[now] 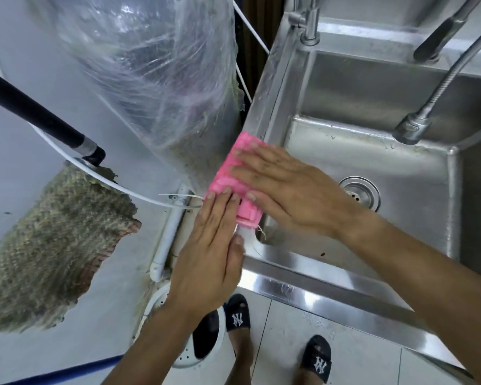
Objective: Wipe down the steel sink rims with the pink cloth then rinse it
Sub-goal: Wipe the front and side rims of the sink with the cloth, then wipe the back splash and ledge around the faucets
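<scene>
Cloth (228,173) lies lengthwise along sink's left rim (267,87); my 2 hands, left (210,254), right (286,187), press it flat, fingers unclenched.

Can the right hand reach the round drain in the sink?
Probably yes. The right hand lies flat on the pink cloth at the rim, and the drain sits uncovered just beside it with nothing between.

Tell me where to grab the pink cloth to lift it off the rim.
Pinch the near end of the pink cloth, coming from the left: it lies flat along the sink's left rim, and that end shows bare between the left hand and right hand.
</scene>
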The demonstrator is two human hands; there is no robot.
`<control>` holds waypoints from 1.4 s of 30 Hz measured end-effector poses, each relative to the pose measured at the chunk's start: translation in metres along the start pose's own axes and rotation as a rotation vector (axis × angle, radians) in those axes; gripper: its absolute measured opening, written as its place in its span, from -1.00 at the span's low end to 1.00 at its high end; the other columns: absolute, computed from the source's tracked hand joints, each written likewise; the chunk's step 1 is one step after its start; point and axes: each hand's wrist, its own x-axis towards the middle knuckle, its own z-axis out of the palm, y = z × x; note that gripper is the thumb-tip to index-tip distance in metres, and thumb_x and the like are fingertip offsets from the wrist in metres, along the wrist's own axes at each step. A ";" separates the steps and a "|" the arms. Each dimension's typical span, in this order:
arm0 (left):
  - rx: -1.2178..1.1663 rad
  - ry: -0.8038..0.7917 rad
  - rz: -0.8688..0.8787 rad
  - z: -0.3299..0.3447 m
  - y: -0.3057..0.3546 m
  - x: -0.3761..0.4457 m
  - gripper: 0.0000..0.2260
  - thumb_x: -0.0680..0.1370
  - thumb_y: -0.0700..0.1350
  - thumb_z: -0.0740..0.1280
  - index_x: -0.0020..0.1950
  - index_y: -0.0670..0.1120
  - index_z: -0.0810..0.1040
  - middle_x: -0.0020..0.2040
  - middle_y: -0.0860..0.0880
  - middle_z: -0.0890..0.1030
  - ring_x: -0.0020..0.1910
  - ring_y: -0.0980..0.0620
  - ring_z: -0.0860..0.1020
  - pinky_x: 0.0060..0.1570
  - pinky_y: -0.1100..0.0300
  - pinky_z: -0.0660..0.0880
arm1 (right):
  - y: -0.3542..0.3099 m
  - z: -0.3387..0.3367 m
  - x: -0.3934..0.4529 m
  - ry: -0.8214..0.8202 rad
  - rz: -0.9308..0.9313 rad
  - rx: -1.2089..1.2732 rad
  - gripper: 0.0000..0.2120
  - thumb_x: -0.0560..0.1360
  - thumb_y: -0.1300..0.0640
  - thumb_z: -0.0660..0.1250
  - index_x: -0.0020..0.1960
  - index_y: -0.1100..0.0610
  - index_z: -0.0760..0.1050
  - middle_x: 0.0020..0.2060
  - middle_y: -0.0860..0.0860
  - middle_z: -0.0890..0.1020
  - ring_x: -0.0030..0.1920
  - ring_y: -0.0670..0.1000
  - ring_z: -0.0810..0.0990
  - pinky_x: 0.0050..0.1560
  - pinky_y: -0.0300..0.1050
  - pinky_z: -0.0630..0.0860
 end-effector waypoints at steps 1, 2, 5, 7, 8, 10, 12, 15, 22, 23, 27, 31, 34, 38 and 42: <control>0.009 -0.006 -0.019 0.001 0.000 -0.001 -0.45 0.69 -0.11 0.08 0.66 -0.19 0.06 0.69 -0.09 0.03 0.67 -0.07 -0.03 0.58 -0.16 0.14 | 0.007 0.006 0.012 -0.057 -0.053 -0.030 -0.48 0.75 -0.11 -0.09 0.65 0.01 0.19 0.66 0.04 0.14 0.68 0.06 -0.01 0.67 0.08 -0.05; 0.026 -0.007 -0.035 0.002 0.000 -0.001 -0.43 0.68 -0.12 0.08 0.67 -0.20 0.01 0.69 -0.10 -0.01 0.67 -0.07 -0.06 0.60 -0.14 0.10 | 0.014 0.012 0.020 -0.089 -0.077 -0.043 -0.48 0.74 -0.12 -0.11 0.66 -0.02 0.17 0.67 0.02 0.11 0.68 0.06 -0.03 0.67 0.11 -0.04; 0.093 -0.030 -0.046 0.004 0.000 -0.001 -0.40 0.67 -0.15 0.12 0.67 -0.23 -0.02 0.69 -0.14 -0.02 0.67 -0.11 -0.08 0.60 -0.16 0.05 | 0.033 0.022 0.035 -0.059 0.007 -0.029 -0.48 0.75 -0.13 -0.13 0.67 -0.05 0.14 0.68 0.00 0.09 0.68 0.04 -0.06 0.66 0.13 -0.04; 0.146 -0.066 -0.020 0.003 0.000 -0.001 -0.41 0.67 -0.13 0.12 0.67 -0.19 0.02 0.69 -0.12 0.02 0.67 -0.16 -0.08 0.59 -0.20 0.06 | 0.037 0.023 0.044 0.011 0.183 -0.014 -0.47 0.75 -0.13 -0.17 0.68 -0.04 0.10 0.68 0.00 0.08 0.68 0.03 -0.08 0.66 0.14 -0.05; 0.172 -0.087 -0.004 0.003 -0.001 0.000 -0.43 0.67 -0.12 0.11 0.67 -0.17 0.05 0.69 -0.11 0.03 0.67 -0.17 -0.08 0.59 -0.20 0.06 | 0.033 0.022 0.051 0.062 0.285 0.000 -0.46 0.74 -0.12 -0.19 0.68 -0.03 0.10 0.68 0.01 0.09 0.68 0.04 -0.08 0.66 0.15 -0.05; 0.218 -0.126 0.018 0.001 -0.001 0.003 -0.43 0.67 -0.08 0.07 0.67 -0.16 0.06 0.69 -0.10 0.03 0.67 -0.17 -0.09 0.59 -0.17 0.02 | 0.018 0.022 0.066 0.170 0.485 0.058 -0.47 0.75 -0.10 -0.17 0.68 0.00 0.09 0.68 0.02 0.08 0.68 0.07 -0.10 0.67 0.12 -0.13; 0.253 -0.159 0.051 -0.002 -0.003 0.013 -0.42 0.67 -0.04 0.07 0.67 -0.17 0.04 0.69 -0.12 0.01 0.67 -0.14 -0.09 0.60 -0.15 0.00 | 0.000 0.018 0.077 0.167 0.654 0.187 -0.47 0.76 -0.08 -0.16 0.70 0.01 -0.01 0.69 0.01 -0.04 0.68 0.05 -0.20 0.65 0.02 -0.29; 0.253 -0.206 0.105 -0.005 -0.010 0.033 -0.42 0.69 0.02 0.07 0.67 -0.19 0.06 0.69 -0.13 0.00 0.67 -0.10 -0.09 0.60 -0.14 0.02 | -0.001 0.005 0.073 0.210 0.601 0.178 -0.46 0.75 -0.11 -0.06 0.68 0.04 0.10 0.68 0.07 0.04 0.68 0.10 -0.10 0.67 0.07 -0.15; 0.201 -0.243 0.153 -0.004 -0.012 0.048 -0.41 0.70 0.06 0.03 0.67 -0.17 0.04 0.70 -0.08 -0.06 0.67 -0.10 -0.12 0.61 -0.15 0.04 | 0.083 0.002 0.079 -0.030 0.057 -0.022 -0.50 0.76 -0.09 -0.08 0.64 0.00 0.23 0.64 0.02 0.23 0.68 0.09 0.02 0.67 0.11 -0.02; 0.203 -0.246 0.148 -0.005 -0.011 0.048 -0.41 0.70 0.07 0.01 0.67 -0.16 0.03 0.70 -0.08 -0.07 0.67 -0.09 -0.13 0.62 -0.12 0.00 | 0.085 0.002 0.084 0.023 0.131 -0.023 -0.51 0.76 -0.09 -0.07 0.63 -0.02 0.26 0.63 0.01 0.25 0.67 0.10 0.04 0.67 0.06 -0.04; 0.240 -0.232 0.147 -0.001 -0.010 0.067 -0.43 0.71 0.09 -0.03 0.68 -0.14 0.04 0.70 -0.06 -0.05 0.67 -0.04 -0.16 0.63 -0.06 -0.12 | 0.074 0.002 0.101 0.163 0.432 0.084 -0.51 0.76 -0.10 -0.08 0.64 -0.04 0.23 0.66 -0.04 0.17 0.68 0.08 -0.04 0.65 -0.01 -0.14; 0.257 -0.209 0.141 0.007 -0.013 0.103 -0.43 0.71 0.08 -0.06 0.67 -0.15 0.08 0.69 -0.07 0.05 0.67 -0.04 -0.14 0.63 -0.10 -0.08 | 0.050 0.002 0.110 0.217 0.691 0.270 -0.50 0.76 -0.07 -0.09 0.69 -0.07 0.01 0.69 -0.08 -0.02 0.68 0.05 -0.16 0.61 -0.04 -0.29; 0.236 -0.198 0.150 0.010 -0.014 0.104 -0.43 0.70 0.07 -0.02 0.67 -0.15 0.08 0.69 -0.07 0.03 0.67 -0.06 -0.13 0.62 -0.12 -0.05 | 0.059 -0.008 0.089 0.139 0.521 0.161 -0.48 0.75 -0.01 -0.01 0.69 -0.03 0.05 0.68 0.01 0.04 0.68 0.11 -0.04 0.62 -0.06 -0.18; 0.256 -0.178 0.144 0.013 -0.013 0.103 -0.42 0.71 0.09 0.01 0.68 -0.14 0.05 0.70 -0.04 -0.03 0.67 -0.04 -0.16 0.63 -0.12 -0.07 | 0.104 -0.011 0.082 0.032 0.221 -0.024 -0.48 0.75 -0.08 -0.02 0.68 0.02 0.12 0.67 0.02 0.13 0.68 0.08 0.00 0.66 -0.04 -0.11; 0.244 -0.190 0.134 0.012 -0.011 0.104 -0.41 0.71 0.11 -0.01 0.68 -0.12 0.02 0.70 -0.03 -0.06 0.67 -0.03 -0.18 0.63 -0.10 -0.10 | 0.130 -0.007 0.106 0.134 0.400 0.104 -0.49 0.76 -0.09 -0.06 0.68 -0.02 0.09 0.68 -0.03 0.06 0.68 0.06 -0.09 0.60 -0.09 -0.21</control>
